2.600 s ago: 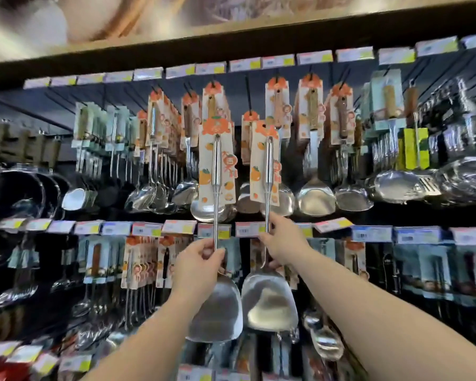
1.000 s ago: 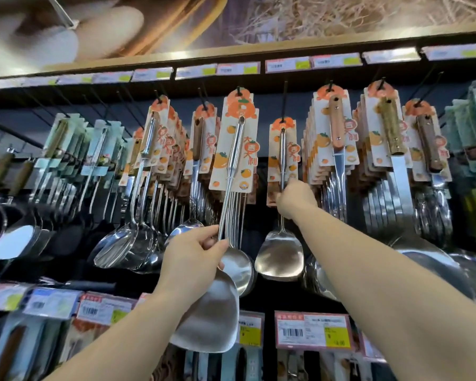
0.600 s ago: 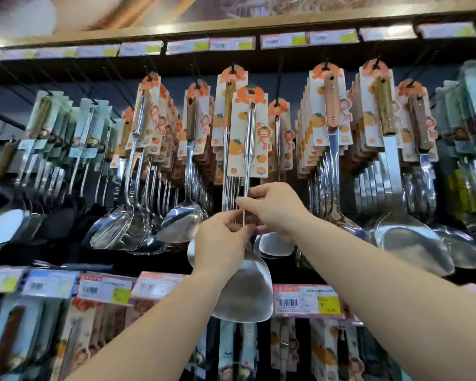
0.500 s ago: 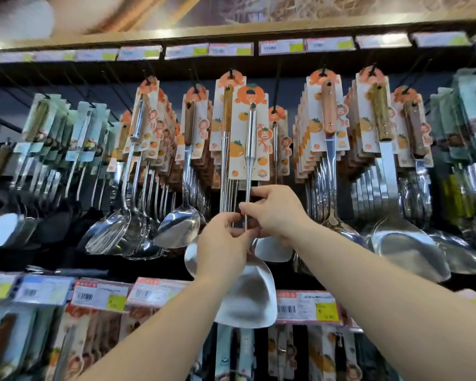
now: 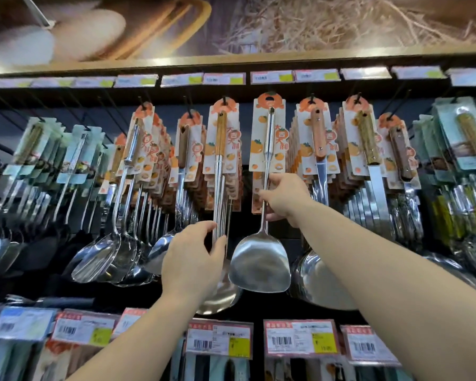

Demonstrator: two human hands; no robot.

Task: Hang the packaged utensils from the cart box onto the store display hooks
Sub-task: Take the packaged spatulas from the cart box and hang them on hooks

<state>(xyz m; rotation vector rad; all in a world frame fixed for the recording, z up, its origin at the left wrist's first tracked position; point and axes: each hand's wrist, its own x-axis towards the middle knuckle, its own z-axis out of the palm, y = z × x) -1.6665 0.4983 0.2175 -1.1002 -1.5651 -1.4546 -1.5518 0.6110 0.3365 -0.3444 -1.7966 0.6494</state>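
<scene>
Overhead, seen from the head camera, the right hand (image 5: 282, 196) is reaching up to the top row of the display rack (image 5: 231, 60), its fingers (image 5: 267, 194) pinching the thin steel handle of a packaged spatula (image 5: 261, 266) just below the orange-printed backing card (image 5: 268, 138). The spatula is hanging upright near the middle of that top row, its card top level with the neighbouring cards; whether the card is actually sitting on a hook cannot be told. Its broad steel blade is hanging below the right hand, just beside the left hand.

Lower and to the left, the left hand (image 5: 193, 265) is holding nothing firmly that can be seen; its fingers (image 5: 201, 229) are slightly spread and curling against the bunched steel shafts of the wooden-handled utensils (image 5: 220, 149) hanging on the neighbouring hook to the left of the spatula. The bowl of one of these is partly hidden behind the left hand.

Further left, ladles (image 5: 99, 257) are hanging in crowded rows, and to the right wooden-handled turners (image 5: 368, 144) are filling the hooks toward the rack's right edge. Price tags (image 5: 300, 338) are running along the rail below both arms, and another strip of tags is lining the rack's top edge.
</scene>
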